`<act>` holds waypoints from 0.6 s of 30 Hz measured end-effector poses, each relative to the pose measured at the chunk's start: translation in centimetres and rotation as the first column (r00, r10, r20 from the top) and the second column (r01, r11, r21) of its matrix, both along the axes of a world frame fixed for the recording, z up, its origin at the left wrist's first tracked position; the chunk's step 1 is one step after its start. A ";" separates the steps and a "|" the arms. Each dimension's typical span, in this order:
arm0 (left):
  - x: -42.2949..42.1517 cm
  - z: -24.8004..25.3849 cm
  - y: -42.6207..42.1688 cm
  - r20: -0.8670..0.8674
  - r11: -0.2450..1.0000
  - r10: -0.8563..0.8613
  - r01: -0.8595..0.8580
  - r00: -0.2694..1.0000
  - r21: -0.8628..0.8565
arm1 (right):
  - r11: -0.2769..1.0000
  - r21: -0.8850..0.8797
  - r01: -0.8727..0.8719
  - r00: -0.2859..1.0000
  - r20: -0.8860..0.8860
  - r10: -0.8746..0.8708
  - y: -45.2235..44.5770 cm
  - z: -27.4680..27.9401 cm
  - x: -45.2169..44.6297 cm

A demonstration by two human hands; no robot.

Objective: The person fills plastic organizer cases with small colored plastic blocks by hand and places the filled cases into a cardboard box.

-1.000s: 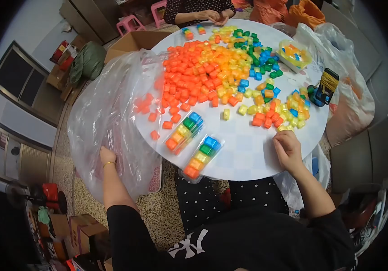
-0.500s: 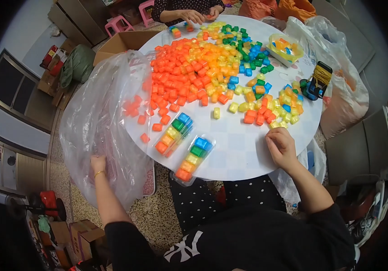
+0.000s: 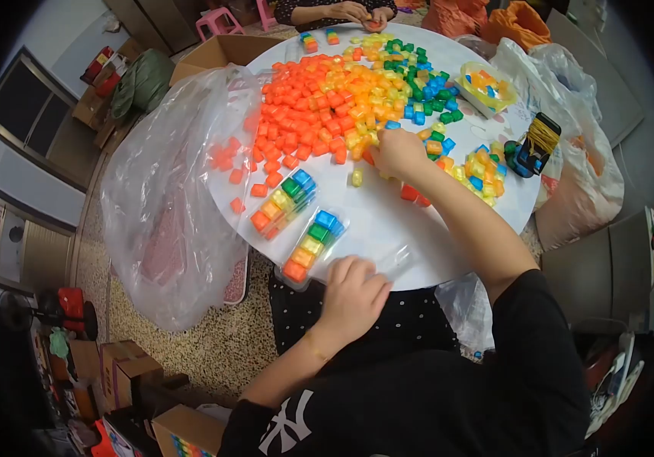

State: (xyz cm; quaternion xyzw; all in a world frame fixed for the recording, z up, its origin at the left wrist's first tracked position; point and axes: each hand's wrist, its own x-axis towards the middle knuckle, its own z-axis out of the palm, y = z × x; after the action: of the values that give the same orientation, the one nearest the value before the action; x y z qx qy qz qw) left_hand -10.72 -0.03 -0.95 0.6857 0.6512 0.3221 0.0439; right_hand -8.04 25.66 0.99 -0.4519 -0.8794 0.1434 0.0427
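My right hand (image 3: 401,154) reaches over the front of a loose heap of translucent coloured blocks (image 3: 315,99). Its fingers are closed at an orange-red block (image 3: 368,156), partly hidden by the hand. At the near table edge, my left hand (image 3: 354,293) is curled at one end of a clear plastic tray (image 3: 395,263); its exact grip is partly hidden. Left of it lie two filled clear trays, the nearer filled tray (image 3: 312,247) and the farther filled tray (image 3: 285,202), each with a row of blue, green, yellow and orange blocks.
A large clear plastic bag (image 3: 174,198) hangs over the table's left side. On the right are a yellow basket (image 3: 487,87), a black holder with yellow ties (image 3: 536,145) and bulky sacks (image 3: 578,160). Across the round table (image 3: 449,251), another person's hands (image 3: 365,15) handle something small.
My left hand has left the plastic bag and come to the table's front edge, where a clear tray now shows. My right hand has moved forward and left, into the blocks.
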 end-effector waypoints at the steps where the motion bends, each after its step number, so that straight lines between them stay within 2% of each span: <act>1: 0.3 -0.7 0.6 0.000 1.000 0.011 -0.011 1.000 0.002 | 1.000 0.020 -0.003 1.000 -0.006 0.003 -0.5 0.2 0.0; 3: 0.7 -1.5 1.6 -0.003 0.994 0.082 -0.081 0.997 0.079 | 0.999 0.039 -0.017 1.000 -0.006 0.018 -0.9 0.6 -0.3; 6: 0.6 -1.6 2.2 -0.006 0.998 0.027 -0.026 1.000 0.055 | 0.996 0.069 -0.047 0.999 0.021 0.046 -1.0 0.0 -0.6; 8: 0.7 -1.9 2.3 0.001 0.998 -0.004 0.004 1.000 0.061 | 0.995 0.071 -0.065 0.994 -0.085 0.072 -0.7 -0.6 -0.5; 9: 0.7 -2.3 2.4 0.088 0.998 0.036 -0.040 0.995 0.042 | 0.991 0.107 -0.081 0.966 -0.237 0.105 -1.1 -1.1 0.6; 10: 0.8 -2.6 2.6 0.176 0.996 0.079 -0.084 0.981 0.020 | 0.985 0.147 -0.093 0.914 -0.379 0.143 -2.6 -0.9 2.1; 12: 1.0 -2.8 2.8 0.202 0.993 0.118 -0.121 0.972 0.003 | 0.968 0.216 -0.125 0.804 -0.550 0.226 -7.2 -0.2 5.9; 13: 1.1 -2.9 3.0 0.222 0.987 0.159 -0.160 0.962 -0.014 | 0.961 0.248 -0.124 0.800 -0.548 0.244 -9.4 -0.9 7.4; 14: 1.1 -3.1 3.2 0.216 0.987 0.159 -0.153 0.963 -0.045 | 0.935 0.294 -0.196 0.789 -0.519 0.328 -10.8 -2.7 8.7; 15: 1.2 -3.0 3.3 0.222 0.987 0.158 -0.152 0.962 -0.045 | 0.948 0.019 -0.317 0.871 -0.389 0.299 -12.1 -1.4 9.5; 17: 1.3 -2.2 3.5 0.199 0.989 0.149 -0.150 0.969 -0.008 | 0.898 0.159 -0.411 0.740 -0.517 0.430 -10.4 -1.1 9.7; 18: 1.4 -1.4 3.6 0.198 0.989 0.148 -0.149 0.969 -0.011 | 0.926 0.203 -0.318 0.742 -0.554 0.377 -8.7 -0.8 9.1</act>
State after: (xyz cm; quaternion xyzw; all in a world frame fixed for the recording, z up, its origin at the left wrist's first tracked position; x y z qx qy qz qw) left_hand -9.35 3.59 -2.36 0.5995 0.6924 0.3927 0.0830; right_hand 1.06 16.93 0.22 -0.2112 -0.8976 0.2385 0.3046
